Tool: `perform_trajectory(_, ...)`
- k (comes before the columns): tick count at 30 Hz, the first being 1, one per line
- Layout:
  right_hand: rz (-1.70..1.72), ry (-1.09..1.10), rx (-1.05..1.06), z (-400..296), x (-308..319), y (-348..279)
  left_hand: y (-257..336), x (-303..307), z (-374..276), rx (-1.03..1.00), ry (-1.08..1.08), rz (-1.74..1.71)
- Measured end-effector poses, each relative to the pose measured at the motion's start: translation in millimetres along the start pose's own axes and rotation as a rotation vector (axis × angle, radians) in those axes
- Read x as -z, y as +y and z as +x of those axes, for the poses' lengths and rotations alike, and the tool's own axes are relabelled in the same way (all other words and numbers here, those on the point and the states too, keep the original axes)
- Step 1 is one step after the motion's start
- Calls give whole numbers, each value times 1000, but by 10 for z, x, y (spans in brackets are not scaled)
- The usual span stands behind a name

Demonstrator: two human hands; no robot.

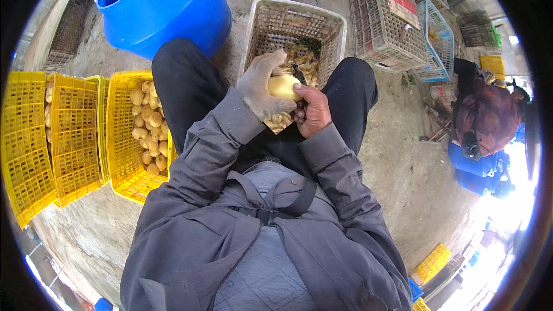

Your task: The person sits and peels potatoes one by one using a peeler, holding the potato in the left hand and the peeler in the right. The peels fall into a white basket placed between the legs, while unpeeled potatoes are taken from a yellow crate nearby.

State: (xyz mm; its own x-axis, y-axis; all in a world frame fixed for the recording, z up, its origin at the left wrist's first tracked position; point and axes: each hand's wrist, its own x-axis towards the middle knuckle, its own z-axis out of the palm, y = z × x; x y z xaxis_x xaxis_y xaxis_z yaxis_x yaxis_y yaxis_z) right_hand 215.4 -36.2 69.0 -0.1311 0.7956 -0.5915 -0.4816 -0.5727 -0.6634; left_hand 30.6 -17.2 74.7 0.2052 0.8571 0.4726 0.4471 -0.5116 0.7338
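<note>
My left hand [258,85], in a pale work glove, grips a peeled yellow potato [283,87] between thumb and fingers. Bare, my right hand [314,112] is closed around a dark-handled peeler [298,74], whose upper end lies against the potato's right side. The right thumb touches the potato. Below both hands, between my knees, stands a grimy plastic crate [341,21] with peelings [304,61] and some dark green leaves [309,45] in it. My hands hide part of the crate's contents.
At left, a yellow crate [122,138] holds unpeeled potatoes [151,116] beside other yellow crates [77,138]. A blue barrel [168,13] stands beyond my left knee. Stacked crates [384,30] stand front right. Another person [488,112] sits at far right.
</note>
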Motion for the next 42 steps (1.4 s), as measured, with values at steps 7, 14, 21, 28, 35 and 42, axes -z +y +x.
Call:
perform_trajectory(7,378,-118,-161,-12,26,9,-123,-176,-123,309,84,-909)
perform_trajectory(14,479,-341,-175,40,15,214,-21,-201,-91,418,-30,-910)
perform_trajectory(21,-93,-149,98,-25,-80,218,-19,-71,-75,322,-2,-536)
perform_trajectory(28,-422,-121,299,-270,-184,-196,-5,23,22,-25,116,-5)
perform_trajectory(35,-889,-184,569,-309,-103,-269,-29,54,-7,-81,86,140)
perform_trajectory(42,-711,-177,450,-273,184,100,-143,23,-55,75,60,160)
